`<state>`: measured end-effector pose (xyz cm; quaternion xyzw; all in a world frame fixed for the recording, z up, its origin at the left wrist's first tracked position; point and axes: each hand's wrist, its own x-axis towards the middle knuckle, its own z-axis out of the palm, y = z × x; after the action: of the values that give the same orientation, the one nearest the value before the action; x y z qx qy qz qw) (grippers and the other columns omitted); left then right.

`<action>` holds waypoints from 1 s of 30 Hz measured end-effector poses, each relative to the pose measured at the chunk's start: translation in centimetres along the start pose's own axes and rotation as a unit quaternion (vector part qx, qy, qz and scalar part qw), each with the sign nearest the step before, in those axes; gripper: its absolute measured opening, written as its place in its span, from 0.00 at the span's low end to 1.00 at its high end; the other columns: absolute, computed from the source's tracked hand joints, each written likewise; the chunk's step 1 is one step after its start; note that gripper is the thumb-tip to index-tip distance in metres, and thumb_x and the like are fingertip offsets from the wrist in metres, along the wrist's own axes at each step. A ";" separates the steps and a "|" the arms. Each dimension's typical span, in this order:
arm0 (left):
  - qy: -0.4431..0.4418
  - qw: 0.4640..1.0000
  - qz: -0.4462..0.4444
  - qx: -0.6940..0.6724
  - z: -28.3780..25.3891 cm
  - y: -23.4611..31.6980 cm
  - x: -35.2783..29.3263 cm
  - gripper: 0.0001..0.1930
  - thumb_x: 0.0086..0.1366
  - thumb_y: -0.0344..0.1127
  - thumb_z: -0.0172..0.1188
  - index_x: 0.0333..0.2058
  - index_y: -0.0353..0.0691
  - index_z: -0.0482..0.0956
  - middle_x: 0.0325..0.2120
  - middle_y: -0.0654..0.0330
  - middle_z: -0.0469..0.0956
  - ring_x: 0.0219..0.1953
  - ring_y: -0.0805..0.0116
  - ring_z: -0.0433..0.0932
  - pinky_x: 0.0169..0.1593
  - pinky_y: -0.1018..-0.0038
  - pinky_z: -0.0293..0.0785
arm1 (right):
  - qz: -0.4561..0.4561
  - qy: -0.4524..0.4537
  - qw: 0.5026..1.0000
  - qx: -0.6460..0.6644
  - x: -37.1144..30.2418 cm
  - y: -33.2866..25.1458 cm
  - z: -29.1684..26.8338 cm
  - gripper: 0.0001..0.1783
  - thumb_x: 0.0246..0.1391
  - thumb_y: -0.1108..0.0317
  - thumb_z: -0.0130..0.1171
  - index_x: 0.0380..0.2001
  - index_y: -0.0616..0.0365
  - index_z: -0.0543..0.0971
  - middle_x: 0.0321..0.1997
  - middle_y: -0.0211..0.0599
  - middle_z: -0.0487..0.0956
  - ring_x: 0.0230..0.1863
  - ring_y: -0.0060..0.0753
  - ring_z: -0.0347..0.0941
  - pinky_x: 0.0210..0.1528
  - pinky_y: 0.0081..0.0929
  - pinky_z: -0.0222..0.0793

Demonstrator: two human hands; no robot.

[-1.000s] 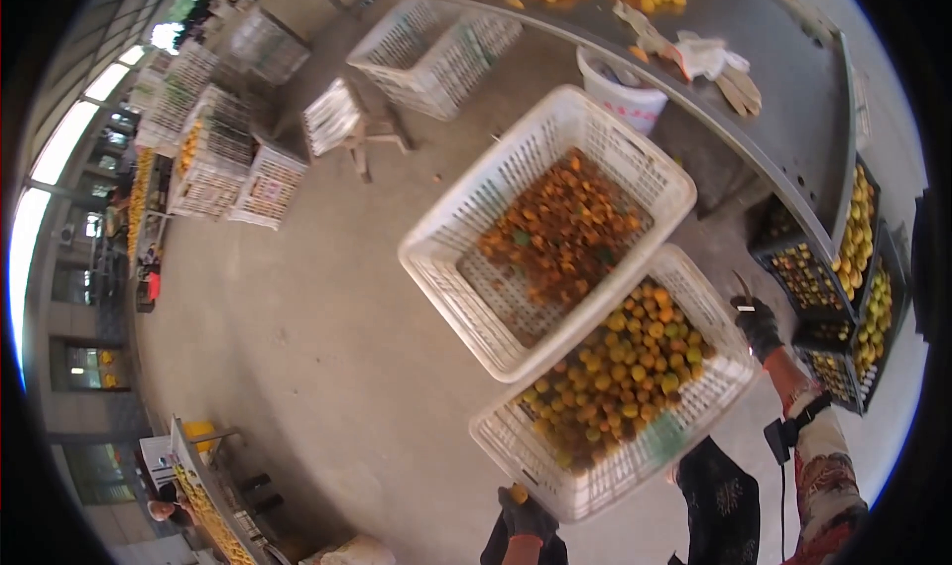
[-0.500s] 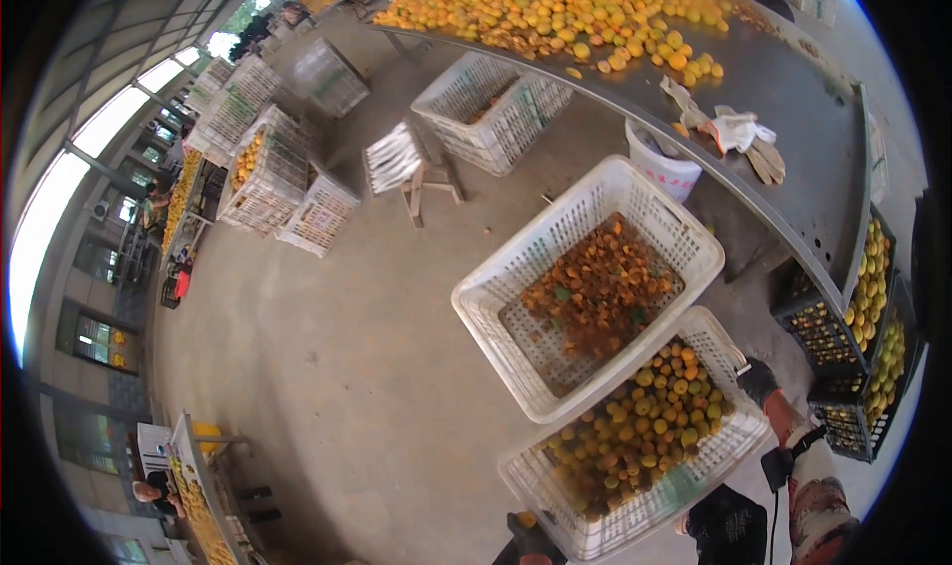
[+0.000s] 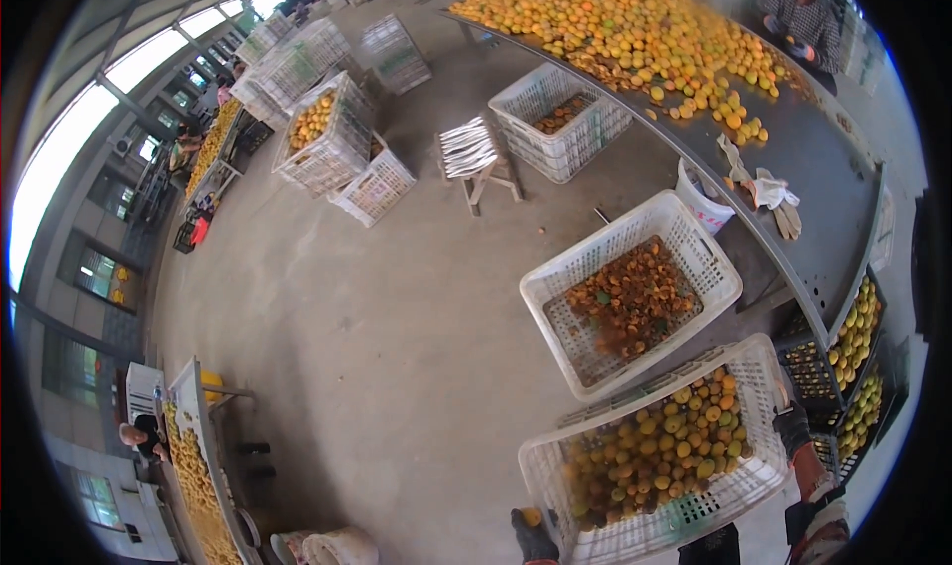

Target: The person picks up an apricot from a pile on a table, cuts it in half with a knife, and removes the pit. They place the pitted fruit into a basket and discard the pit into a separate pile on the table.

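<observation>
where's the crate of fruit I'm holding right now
In the head view, the white crate of yellow-orange fruit sits lower right, gripped between both gloved hands, just below the crate of peels.

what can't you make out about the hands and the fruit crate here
- Left hand, head view: gloved, cut off by the lower edge; its grip on the fruit crate is unclear.
- Right hand: fingers hidden behind the crate's rim.
- Crate's bottom: hidden under the fruit.

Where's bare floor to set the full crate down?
Bare floor lies left of the two white crates, between them and the stool. It is crowded on the right: the full fruit crate sits close to the scrap crate, sorting table and dark trays.
</observation>
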<state>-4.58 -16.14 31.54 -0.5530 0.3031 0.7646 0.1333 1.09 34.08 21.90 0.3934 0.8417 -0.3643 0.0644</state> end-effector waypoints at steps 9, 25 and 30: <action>-0.035 0.984 0.150 0.089 -4.5 6.8 -10.8 0.18 0.61 0.52 0.44 0.25 0.44 0.69 0.19 0.61 0.70 0.23 0.66 0.70 0.28 0.69 0.70 | 0.085 0.096 0.991 0.042 -18.6 -10.9 -12.7 0.10 0.34 0.73 0.56 0.27 0.58 0.74 0.19 0.28 0.73 0.21 0.22 0.67 0.21 0.24 0.63; -0.151 0.932 0.117 0.309 3.1 -6.3 -26.4 0.28 0.55 0.63 0.43 0.38 0.42 0.68 0.31 0.62 0.72 0.28 0.69 0.70 0.35 0.75 0.68 | 0.313 0.194 0.913 0.176 -38.7 10.5 -25.3 0.12 0.39 0.70 0.55 0.32 0.58 0.75 0.19 0.33 0.75 0.22 0.28 0.70 0.26 0.26 0.66; -0.165 0.893 0.119 0.403 4.3 -12.9 -29.2 0.27 0.55 0.64 0.41 0.30 0.43 0.68 0.18 0.57 0.71 0.17 0.65 0.70 0.24 0.72 0.68 | 0.329 0.241 0.885 0.223 -46.3 21.2 -28.9 0.11 0.33 0.75 0.54 0.27 0.58 0.75 0.18 0.34 0.74 0.20 0.29 0.69 0.21 0.25 0.65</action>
<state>9.40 0.39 55.42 -0.2779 0.6223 0.6672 0.3005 52.88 33.86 49.25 0.7274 0.5498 -0.3945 -0.1134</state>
